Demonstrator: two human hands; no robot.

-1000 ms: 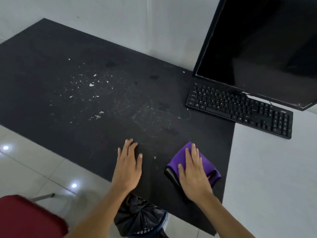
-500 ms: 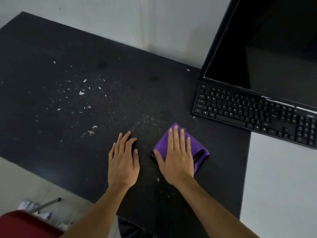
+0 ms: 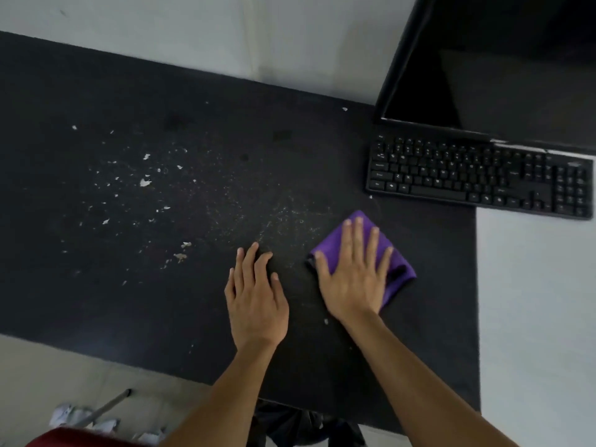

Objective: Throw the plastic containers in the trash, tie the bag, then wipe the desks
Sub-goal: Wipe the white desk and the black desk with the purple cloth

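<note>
A folded purple cloth (image 3: 395, 269) lies on the black desk (image 3: 113, 285), just below the keyboard's left end. My right hand (image 3: 351, 275) presses flat on the cloth with straight, spread fingers. My left hand (image 3: 258, 298) rests flat on the bare desk a little to the left of the cloth. White crumbs and dust (image 3: 145, 182) are scattered over the desk's middle and left part. A black trash bag (image 3: 303, 427) shows under the desk's near edge, between my forearms.
A black keyboard (image 3: 477, 182) and a dark monitor (image 3: 503, 66) stand at the right, partly over a white desk (image 3: 535, 317). A red chair (image 3: 84, 438) and crumpled paper (image 3: 67, 417) are on the floor at the lower left. A wall is behind the desk.
My right hand has slid the cloth away from the near edge, up toward the keyboard. My left hand moved forward alongside it. The view has shifted closer over the desk.
</note>
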